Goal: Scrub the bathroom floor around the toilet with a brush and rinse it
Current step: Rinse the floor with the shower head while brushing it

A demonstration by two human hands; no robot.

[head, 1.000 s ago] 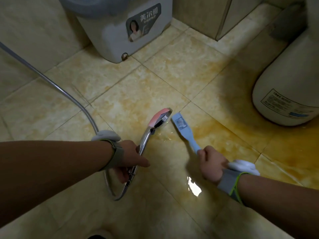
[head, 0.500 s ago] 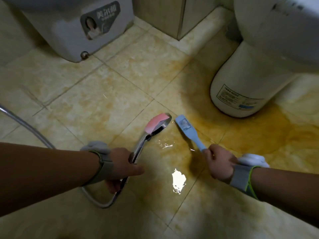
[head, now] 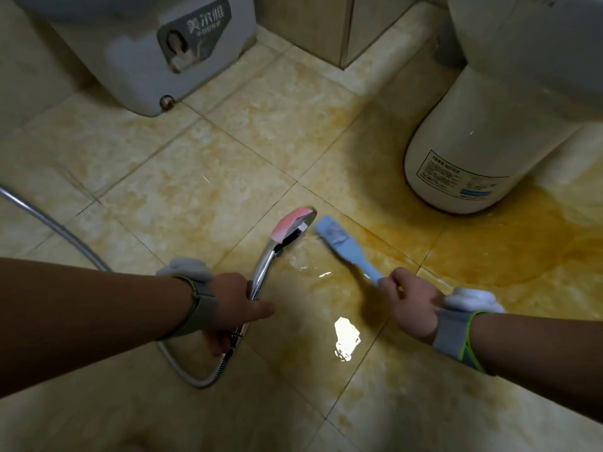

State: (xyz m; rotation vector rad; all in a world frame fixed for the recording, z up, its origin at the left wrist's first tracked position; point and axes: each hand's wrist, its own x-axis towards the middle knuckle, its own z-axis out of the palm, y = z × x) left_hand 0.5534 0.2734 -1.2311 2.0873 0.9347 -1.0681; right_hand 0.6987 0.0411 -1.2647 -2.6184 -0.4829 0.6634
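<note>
Yellow-stained wet tiles, toilet base

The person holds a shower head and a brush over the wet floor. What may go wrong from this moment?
1. The floor is wet and glossy by the puddle; a foot might slip there.
2. The hose loops low under the left hand holding the shower head; it may snag or trip.
3. The brush in the right hand sits left of the yellow stain at the toilet base; rinsing could spread it.
</note>
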